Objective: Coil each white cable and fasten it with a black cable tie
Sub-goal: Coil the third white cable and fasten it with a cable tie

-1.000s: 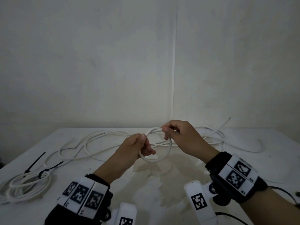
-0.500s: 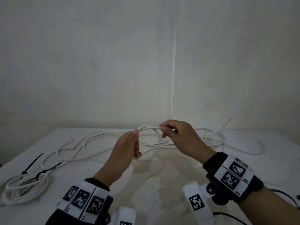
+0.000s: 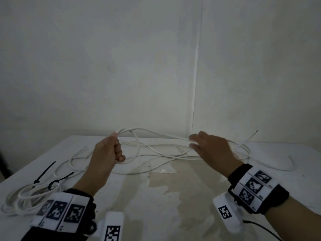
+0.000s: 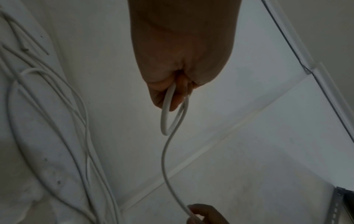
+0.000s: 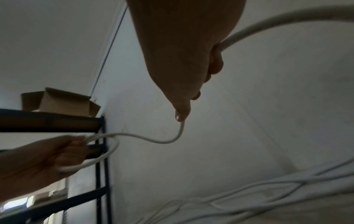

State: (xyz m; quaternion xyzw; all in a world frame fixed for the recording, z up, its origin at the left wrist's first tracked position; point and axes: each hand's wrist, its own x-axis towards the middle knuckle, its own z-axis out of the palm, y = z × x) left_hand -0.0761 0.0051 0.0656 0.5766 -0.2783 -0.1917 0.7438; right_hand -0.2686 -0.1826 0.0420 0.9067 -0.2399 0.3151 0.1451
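My left hand (image 3: 118,148) grips a small loop of white cable (image 3: 137,150) above the table; in the left wrist view the loop (image 4: 165,118) hangs from its fingers (image 4: 172,94). From the loop a strand (image 3: 156,134) runs right to my right hand (image 3: 194,141). In the right wrist view that strand (image 5: 162,141) passes through the right hand's curled fingers (image 5: 216,60). The rest of the cable (image 3: 173,156) sprawls on the table behind both hands. A coiled cable (image 3: 26,195) at front left carries a black tie (image 3: 53,183). A loose black tie (image 3: 45,171) lies beside it.
The white table (image 3: 173,197) has a stained patch in the middle and stands against a plain wall corner. More loose cable (image 3: 278,167) trails to the right. A dark metal shelf (image 5: 51,121) with a cardboard box (image 5: 61,101) stands off to the left.
The hands have moved apart. The right hand has slid right along the cable, and the left hand has carried the loop left and slightly up.
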